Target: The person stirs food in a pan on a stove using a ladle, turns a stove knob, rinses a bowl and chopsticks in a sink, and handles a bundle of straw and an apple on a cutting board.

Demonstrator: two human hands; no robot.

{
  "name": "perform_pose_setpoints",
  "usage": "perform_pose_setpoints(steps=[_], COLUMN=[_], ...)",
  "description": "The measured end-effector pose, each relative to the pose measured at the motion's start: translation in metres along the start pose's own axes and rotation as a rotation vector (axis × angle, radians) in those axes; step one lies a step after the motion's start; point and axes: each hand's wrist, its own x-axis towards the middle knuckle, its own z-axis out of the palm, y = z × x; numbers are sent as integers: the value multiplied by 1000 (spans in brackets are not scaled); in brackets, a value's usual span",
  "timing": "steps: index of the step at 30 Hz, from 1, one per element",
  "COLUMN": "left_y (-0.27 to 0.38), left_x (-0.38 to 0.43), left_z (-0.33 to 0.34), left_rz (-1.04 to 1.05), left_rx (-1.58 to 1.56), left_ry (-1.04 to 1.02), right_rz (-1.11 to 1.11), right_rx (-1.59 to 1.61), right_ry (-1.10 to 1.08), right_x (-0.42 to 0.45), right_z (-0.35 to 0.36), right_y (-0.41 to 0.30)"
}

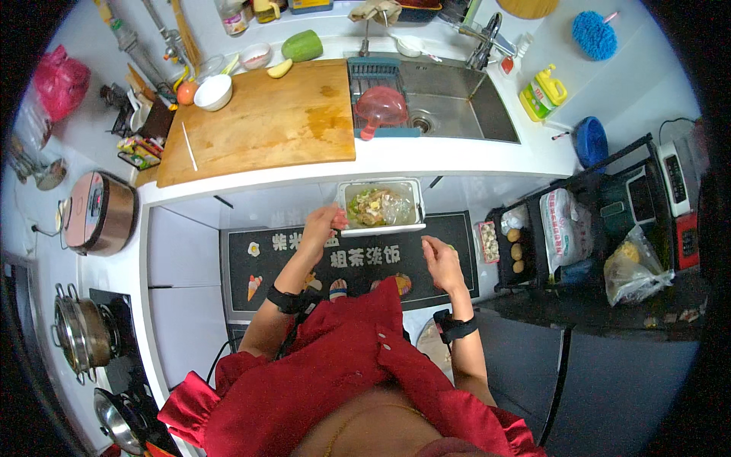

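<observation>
A white bin holding food scraps and clear plastic hangs or stands against the cabinet front before me. My left hand is at its left side, fingers loosely bent; whether they touch the rim is unclear. Below the bin's right corner is my right hand, apart from it, with fingers partly curled and no object seen in it. Above, on the counter, lies a large wooden cutting board with a white bowl, a thin white stick and a pale yellow vegetable piece.
Right of the board, a red plastic strainer rests on a rack over the steel sink. A rice cooker and steel pot stand left. A black shelf with bags and potatoes is at right. A dark mat covers the floor.
</observation>
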Motion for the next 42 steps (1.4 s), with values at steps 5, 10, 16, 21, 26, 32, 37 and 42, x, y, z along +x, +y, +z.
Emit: perform_pose_setpoints(steps=[5,10,16,21,26,32,37,42], left_y=[7,31,64,57,50,66,43,31], left_x=[72,146,232,267,276,265,305,324], left_z=[39,70,117,119,121,136,153,179], left_rz=[270,476,378,18,119,235,375,182], left_rx=[259,847,1352,1422,1451,1290,1290,1234], left_ry=[120,344,564,402,318,498,687,804], right_rz=[-32,-92,-211,-222,-246,-296,-314,-284], right_rx=[52,46,22,43,-20,3,21,-70], right_ry=[-58,-159,-162,-196,-208,-202,-264,-253], right_x=[58,118,167,192,211,233,240,249], right_z=[-24,-53,-67,-72,-71,-69,-67,-72], right_y=[44,59,92,102,118,120,110,106])
